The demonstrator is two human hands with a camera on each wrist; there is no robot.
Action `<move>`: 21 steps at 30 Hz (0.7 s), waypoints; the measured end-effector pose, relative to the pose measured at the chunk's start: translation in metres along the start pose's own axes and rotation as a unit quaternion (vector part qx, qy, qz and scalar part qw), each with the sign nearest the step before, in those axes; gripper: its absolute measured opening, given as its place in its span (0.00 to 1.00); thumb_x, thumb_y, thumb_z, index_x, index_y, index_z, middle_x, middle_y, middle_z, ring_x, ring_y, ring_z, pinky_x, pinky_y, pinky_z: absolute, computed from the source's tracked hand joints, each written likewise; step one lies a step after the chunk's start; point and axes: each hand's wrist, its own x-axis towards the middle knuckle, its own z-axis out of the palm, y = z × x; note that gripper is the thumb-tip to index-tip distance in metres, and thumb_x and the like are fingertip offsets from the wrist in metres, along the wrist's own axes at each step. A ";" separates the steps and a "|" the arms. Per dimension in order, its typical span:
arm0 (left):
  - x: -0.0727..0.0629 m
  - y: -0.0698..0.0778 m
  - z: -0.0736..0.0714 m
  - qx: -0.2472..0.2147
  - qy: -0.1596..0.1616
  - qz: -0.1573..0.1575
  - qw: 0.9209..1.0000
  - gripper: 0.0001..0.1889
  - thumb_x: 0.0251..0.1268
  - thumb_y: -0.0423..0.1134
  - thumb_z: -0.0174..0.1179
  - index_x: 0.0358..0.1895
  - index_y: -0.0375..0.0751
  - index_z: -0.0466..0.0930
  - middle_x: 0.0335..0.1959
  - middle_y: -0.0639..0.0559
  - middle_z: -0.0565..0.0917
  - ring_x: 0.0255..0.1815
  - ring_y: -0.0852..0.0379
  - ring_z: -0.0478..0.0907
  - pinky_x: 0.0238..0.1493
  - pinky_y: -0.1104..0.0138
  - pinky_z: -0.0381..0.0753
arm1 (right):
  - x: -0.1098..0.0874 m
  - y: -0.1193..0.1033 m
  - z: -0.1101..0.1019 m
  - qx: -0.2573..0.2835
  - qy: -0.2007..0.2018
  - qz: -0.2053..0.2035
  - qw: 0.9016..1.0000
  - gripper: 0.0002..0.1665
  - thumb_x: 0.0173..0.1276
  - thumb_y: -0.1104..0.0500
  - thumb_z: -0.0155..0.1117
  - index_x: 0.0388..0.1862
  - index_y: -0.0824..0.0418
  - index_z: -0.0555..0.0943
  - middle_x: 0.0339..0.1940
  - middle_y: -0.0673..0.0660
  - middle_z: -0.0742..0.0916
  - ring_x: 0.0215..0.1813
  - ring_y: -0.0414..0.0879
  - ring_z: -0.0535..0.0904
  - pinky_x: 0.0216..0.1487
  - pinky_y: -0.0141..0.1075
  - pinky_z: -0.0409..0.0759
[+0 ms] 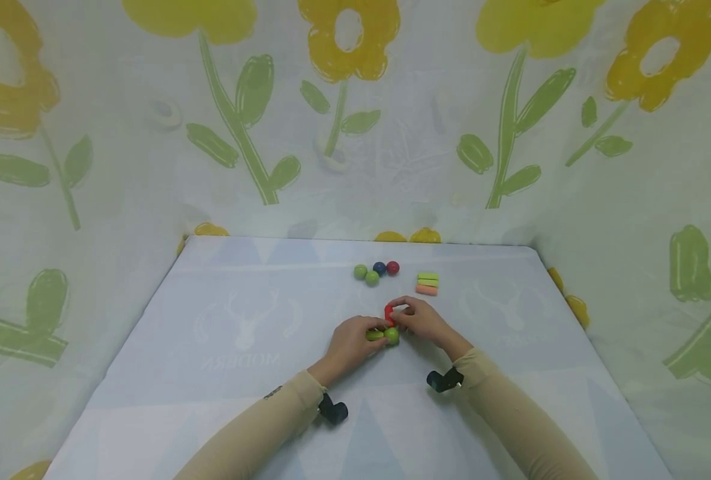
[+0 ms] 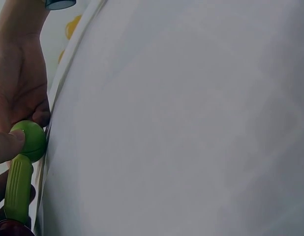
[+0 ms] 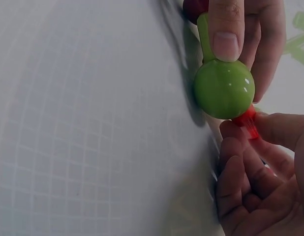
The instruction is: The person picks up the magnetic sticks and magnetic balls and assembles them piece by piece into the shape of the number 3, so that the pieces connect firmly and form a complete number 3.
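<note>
In the head view, my left hand (image 1: 352,343) grips a yellow-green ribbed rod (image 1: 375,335) low over the table. A shiny green ball (image 1: 392,335) sits at the rod's right end; at the other end, the wrist views show a dark red ball (image 3: 195,10). My right hand (image 1: 423,321) pinches a short red rod (image 1: 388,312), whose near end meets the green ball. The left thumb (image 3: 226,45) lies along the green rod, close to the ball. Fingers partly cover both rods.
Beyond the hands lie two green balls (image 1: 372,278), a dark blue ball (image 1: 379,268) and a red ball (image 1: 393,267). To their right are two yellow-green rods (image 1: 427,279) and an orange rod (image 1: 426,290). Flowered cloth walls (image 1: 391,167) surround the white table (image 1: 169,360).
</note>
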 end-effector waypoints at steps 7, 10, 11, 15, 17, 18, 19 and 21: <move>0.000 0.002 -0.001 0.003 -0.003 -0.001 1.000 0.16 0.64 0.47 0.71 0.54 0.53 0.89 0.47 0.58 0.89 0.42 0.61 0.79 0.44 0.65 0.77 | 0.000 0.001 -0.001 0.002 0.000 -0.007 1.000 0.19 0.76 0.54 0.63 0.62 0.57 0.80 0.37 0.53 0.87 0.37 0.47 0.80 0.40 0.36 0.79; 0.000 0.003 -0.001 0.004 -0.006 -0.005 1.000 0.16 0.64 0.48 0.71 0.54 0.54 0.89 0.46 0.59 0.89 0.39 0.62 0.77 0.41 0.67 0.75 | 0.000 0.002 -0.001 0.003 0.000 -0.008 1.000 0.19 0.76 0.54 0.63 0.62 0.57 0.81 0.37 0.53 0.87 0.37 0.47 0.80 0.40 0.36 0.79; 0.000 0.003 -0.001 0.005 -0.006 -0.006 1.000 0.16 0.64 0.48 0.71 0.54 0.54 0.89 0.46 0.59 0.89 0.38 0.62 0.77 0.39 0.68 0.74 | 0.000 0.002 -0.002 0.003 -0.001 -0.009 1.000 0.19 0.76 0.54 0.63 0.61 0.58 0.81 0.38 0.53 0.87 0.37 0.47 0.80 0.40 0.36 0.79; 0.000 0.004 -0.001 0.009 -0.007 -0.006 1.000 0.16 0.64 0.48 0.71 0.55 0.55 0.89 0.45 0.59 0.89 0.36 0.63 0.75 0.37 0.69 0.72 | 0.001 0.003 -0.002 0.005 -0.002 -0.011 1.000 0.19 0.76 0.54 0.63 0.61 0.58 0.81 0.38 0.53 0.87 0.37 0.47 0.80 0.40 0.36 0.79; 0.000 0.004 -0.001 0.010 -0.007 -0.006 1.000 0.16 0.64 0.48 0.71 0.55 0.55 0.89 0.45 0.59 0.89 0.36 0.63 0.75 0.37 0.69 0.72 | 0.001 0.004 -0.002 0.005 -0.002 -0.012 1.000 0.18 0.76 0.54 0.63 0.61 0.58 0.81 0.37 0.53 0.87 0.37 0.47 0.80 0.40 0.36 0.79; 0.000 0.004 -0.001 0.011 -0.008 -0.006 1.000 0.16 0.64 0.48 0.71 0.55 0.55 0.89 0.44 0.59 0.89 0.36 0.63 0.75 0.37 0.69 0.71 | 0.001 0.004 -0.003 0.004 -0.001 -0.013 1.000 0.18 0.76 0.54 0.63 0.61 0.58 0.81 0.37 0.53 0.87 0.37 0.47 0.80 0.40 0.36 0.79; 0.000 0.005 -0.001 0.011 -0.008 -0.005 1.000 0.16 0.64 0.48 0.71 0.55 0.55 0.89 0.44 0.59 0.89 0.35 0.63 0.74 0.36 0.69 0.71 | 0.001 0.004 -0.002 0.003 0.000 -0.014 1.000 0.18 0.76 0.54 0.63 0.61 0.57 0.81 0.37 0.53 0.87 0.37 0.47 0.80 0.40 0.36 0.79; 0.000 0.005 -0.002 0.011 -0.010 -0.005 1.000 0.16 0.64 0.48 0.71 0.55 0.55 0.89 0.44 0.60 0.89 0.35 0.63 0.74 0.36 0.69 0.71 | 0.001 0.004 -0.002 0.000 0.002 -0.015 1.000 0.18 0.76 0.55 0.63 0.61 0.57 0.82 0.36 0.53 0.87 0.36 0.47 0.79 0.39 0.36 0.79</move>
